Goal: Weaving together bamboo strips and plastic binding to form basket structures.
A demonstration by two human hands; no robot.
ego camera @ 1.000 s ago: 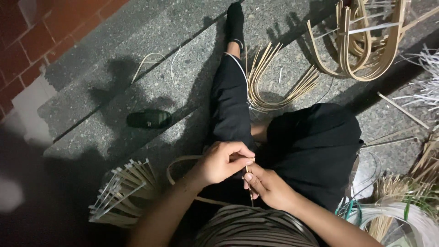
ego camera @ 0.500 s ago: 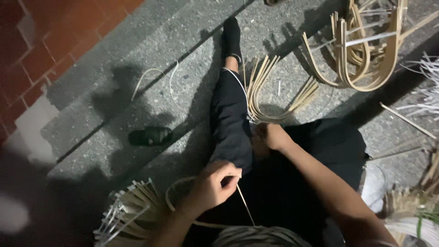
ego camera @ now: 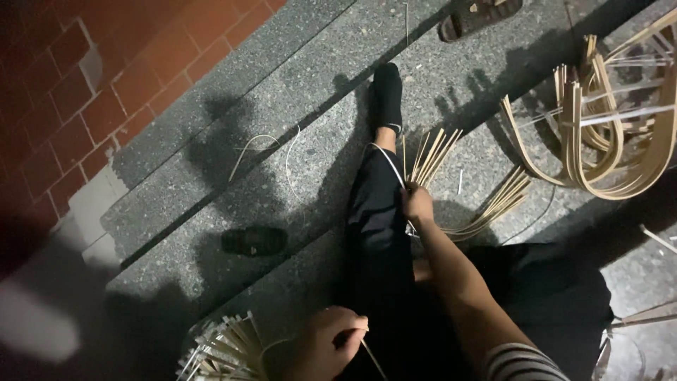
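Observation:
My right hand (ego camera: 417, 204) is stretched forward along my outstretched leg in black trousers (ego camera: 377, 233), fingers closed on a thin pale cane strand (ego camera: 392, 166) beside a fan of bent cane strips (ego camera: 451, 190). Low in the view, my left hand (ego camera: 326, 344) pinches the near part of a thin cane strand (ego camera: 369, 353) above a woven bundle of flat splints (ego camera: 222, 349). My foot wears a black sock (ego camera: 387, 92).
A heap of curved cane hoops (ego camera: 606, 141) lies at the right. A dark sandal (ego camera: 252, 240) rests on the stone step, another sandal (ego camera: 479, 17) at the top. Loose cane loops (ego camera: 257, 152) lie by the step edge; red brick paving (ego camera: 77, 85) is at the left.
My right hand has left my left hand and reached forward along the leg to the cane strips. My left hand stayed low, holding the strand. The view tilted forward.

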